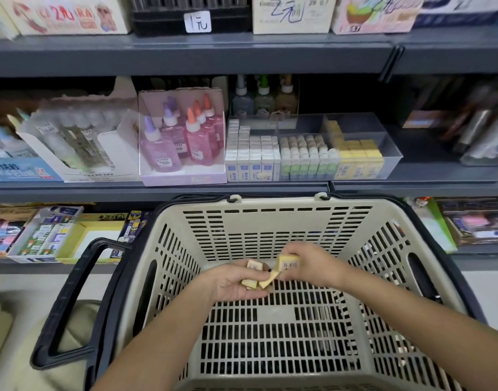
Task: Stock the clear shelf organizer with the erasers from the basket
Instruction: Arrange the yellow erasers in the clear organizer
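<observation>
Both hands are down inside the beige slotted plastic shopping basket with the black handles. The left hand is palm up, its grip curled round a little bunch of pale yellow block erasers (three or four, hard to count). The right hand has its grip pinched on one more yellow barcode-labelled eraser, held right next to that bunch. Can't tell if they actually touch. Up on the grey metal shelf behind the basket sits the clear plastic shelf organizer. It holds white boxed erasers in its left section, green-sleeved erasers in the middle and yellow stocked erasers on the right. Pink glitter glue bottles in a display box stand just left of it.
</observation>
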Demonstrator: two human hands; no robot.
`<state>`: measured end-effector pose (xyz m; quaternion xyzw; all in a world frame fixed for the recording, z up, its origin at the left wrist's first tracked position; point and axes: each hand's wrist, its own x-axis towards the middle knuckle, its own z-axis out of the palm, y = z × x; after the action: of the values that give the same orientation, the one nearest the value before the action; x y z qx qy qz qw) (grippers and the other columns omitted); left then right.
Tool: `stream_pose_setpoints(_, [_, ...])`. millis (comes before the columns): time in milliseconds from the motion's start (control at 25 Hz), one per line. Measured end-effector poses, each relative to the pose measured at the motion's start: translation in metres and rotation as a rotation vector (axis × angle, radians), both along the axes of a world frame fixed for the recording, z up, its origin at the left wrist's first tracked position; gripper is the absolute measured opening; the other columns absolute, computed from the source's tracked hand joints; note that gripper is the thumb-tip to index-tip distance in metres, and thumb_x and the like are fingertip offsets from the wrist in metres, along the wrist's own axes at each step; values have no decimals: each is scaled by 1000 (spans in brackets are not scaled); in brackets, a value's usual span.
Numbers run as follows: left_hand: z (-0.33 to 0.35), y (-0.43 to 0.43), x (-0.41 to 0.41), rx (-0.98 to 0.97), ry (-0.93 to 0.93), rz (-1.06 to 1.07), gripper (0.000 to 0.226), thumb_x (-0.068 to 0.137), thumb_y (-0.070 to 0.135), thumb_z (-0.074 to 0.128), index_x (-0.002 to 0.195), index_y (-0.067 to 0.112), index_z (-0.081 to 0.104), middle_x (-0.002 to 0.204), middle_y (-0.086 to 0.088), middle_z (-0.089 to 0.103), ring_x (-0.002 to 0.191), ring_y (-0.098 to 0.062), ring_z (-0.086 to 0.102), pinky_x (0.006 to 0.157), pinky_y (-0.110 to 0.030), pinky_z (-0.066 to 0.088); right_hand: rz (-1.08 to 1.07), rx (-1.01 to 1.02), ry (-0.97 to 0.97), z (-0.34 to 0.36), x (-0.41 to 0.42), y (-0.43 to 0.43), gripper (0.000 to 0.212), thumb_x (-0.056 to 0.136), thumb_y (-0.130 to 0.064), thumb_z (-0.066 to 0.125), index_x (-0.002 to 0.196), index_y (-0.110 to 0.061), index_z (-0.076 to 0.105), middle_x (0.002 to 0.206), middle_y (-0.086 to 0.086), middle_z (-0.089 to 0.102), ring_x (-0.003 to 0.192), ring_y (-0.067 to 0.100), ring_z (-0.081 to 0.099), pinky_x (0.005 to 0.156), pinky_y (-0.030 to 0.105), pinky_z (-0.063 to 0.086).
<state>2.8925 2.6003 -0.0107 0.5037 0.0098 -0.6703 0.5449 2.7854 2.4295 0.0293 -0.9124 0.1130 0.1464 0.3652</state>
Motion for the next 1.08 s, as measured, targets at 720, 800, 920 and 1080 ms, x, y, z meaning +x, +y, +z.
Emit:
stream_pose_setpoints(720, [132,-125,23,-234,-932,334,37,75,3,74,94,29,56,91,-1,61,81,-14,59,73,-30,54,-526,313,-521,95,3,-140,15,82,-5,67,89,-17,64,68,1,64,66,12,67,72,34,57])
stream_pose_setpoints(800, [134,-138,31,-208,-1015,370,34,76,9,73,93,33,56,91,0,62,79,-15,60,69,-33,52,-565,243,-578,105,21,-162,15,82,-9,67,83,-23,63,78,1,70,75,17,69,79,39,56])
stream_pose_setpoints(920, [129,-146,33,-188,-1075,353,31,78,16,73,91,38,56,92,2,62,82,-15,60,71,-32,53,-621,-58,-641,120,56,-194,10,83,-16,65,91,-23,65,96,6,71,81,12,64,74,14,47])
stream_pose_setpoints(1080, [116,-146,29,-182,-1152,344,30,78,16,72,92,37,54,92,5,62,80,-7,59,61,-13,48,-471,-602,-433,129,95,-220,24,94,-24,49,107,-12,65,118,13,63,108,29,57,79,24,35])
